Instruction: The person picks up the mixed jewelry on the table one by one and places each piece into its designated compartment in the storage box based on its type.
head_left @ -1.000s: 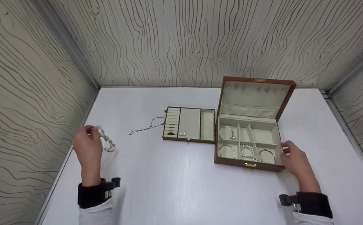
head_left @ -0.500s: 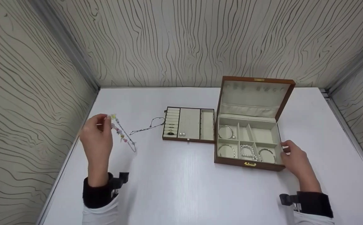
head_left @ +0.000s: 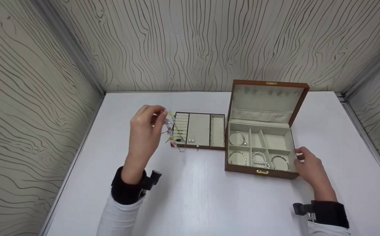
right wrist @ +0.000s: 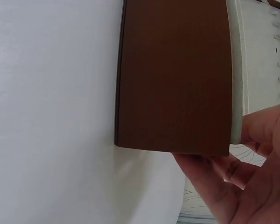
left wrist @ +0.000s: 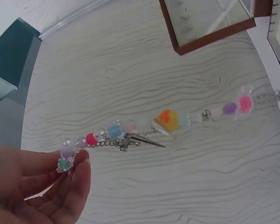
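My left hand (head_left: 145,129) pinches a colourful beaded bracelet (left wrist: 168,120) between thumb and fingers. From the fingertips the bracelet hangs over the left end of a shallow jewelry tray (head_left: 199,126); pastel beads and a silver chain with a pointed charm show in the left wrist view. My right hand (head_left: 309,165) grips the right side wall of a brown jewelry box (right wrist: 177,79), thumb at the rim and fingers around the corner. Its lid (head_left: 265,101) stands open. Inside lie a pearl bracelet (head_left: 259,160) and several bangles (head_left: 237,159) in separate compartments.
The tray sits against the box's left side, with rings (head_left: 179,140) in its slots and two pearl earrings (head_left: 191,140) in the middle section. A thin dark chain at its left edge is mostly hidden behind my left hand and the bracelet. Patterned panels enclose the white table (head_left: 203,196).
My left hand has carried the beaded bracelet rightward and slightly back, from the table's left side to the tray's left end. My right hand stays on the box.
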A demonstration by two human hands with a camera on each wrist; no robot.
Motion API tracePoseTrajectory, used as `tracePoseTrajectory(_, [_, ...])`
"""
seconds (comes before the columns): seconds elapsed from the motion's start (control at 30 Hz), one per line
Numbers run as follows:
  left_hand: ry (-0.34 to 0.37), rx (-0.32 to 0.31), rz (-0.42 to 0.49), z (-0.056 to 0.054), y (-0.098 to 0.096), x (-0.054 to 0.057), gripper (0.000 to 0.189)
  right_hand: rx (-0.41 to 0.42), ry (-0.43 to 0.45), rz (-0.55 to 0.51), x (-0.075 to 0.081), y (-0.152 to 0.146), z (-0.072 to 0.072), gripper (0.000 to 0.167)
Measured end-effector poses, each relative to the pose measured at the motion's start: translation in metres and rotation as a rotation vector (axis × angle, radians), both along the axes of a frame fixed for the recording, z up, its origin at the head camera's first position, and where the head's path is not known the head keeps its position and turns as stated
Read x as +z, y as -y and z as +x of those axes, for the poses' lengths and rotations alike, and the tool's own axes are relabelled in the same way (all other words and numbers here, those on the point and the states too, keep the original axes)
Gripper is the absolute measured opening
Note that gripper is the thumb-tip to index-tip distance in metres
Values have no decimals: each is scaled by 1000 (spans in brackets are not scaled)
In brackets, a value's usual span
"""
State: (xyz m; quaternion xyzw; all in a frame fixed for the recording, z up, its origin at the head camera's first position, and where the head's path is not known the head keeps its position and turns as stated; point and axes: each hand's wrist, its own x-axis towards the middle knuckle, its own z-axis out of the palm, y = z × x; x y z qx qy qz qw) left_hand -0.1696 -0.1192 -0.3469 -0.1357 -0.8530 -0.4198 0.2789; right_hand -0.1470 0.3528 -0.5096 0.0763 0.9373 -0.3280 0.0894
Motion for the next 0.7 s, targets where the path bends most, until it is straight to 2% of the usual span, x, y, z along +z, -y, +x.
tracePoseTrajectory(0.17, [-29, -126, -30, -7, -39, 7, 10, 0, -9, 1, 0, 0, 0, 38])
tracePoseTrajectory(0.3, [-62, -171, -77, -10, -67, 10, 10, -3, 1, 1, 0, 1, 0, 38])
tracePoseTrajectory(0.47, [-93, -242, -82, -17, -96, 13, 10, -10, 19, 10, 0, 0, -1, 40])
tracePoseTrajectory(0.6, [-82, -270, -105, -23, -117, 13, 10, -15, 16, 13, 0, 0, -1, 40])
tracePoseTrajectory(0.7, [-41, -300, -120, -25, -130, 11, 11, -22, 22, 4, -1, 2, 0, 40])
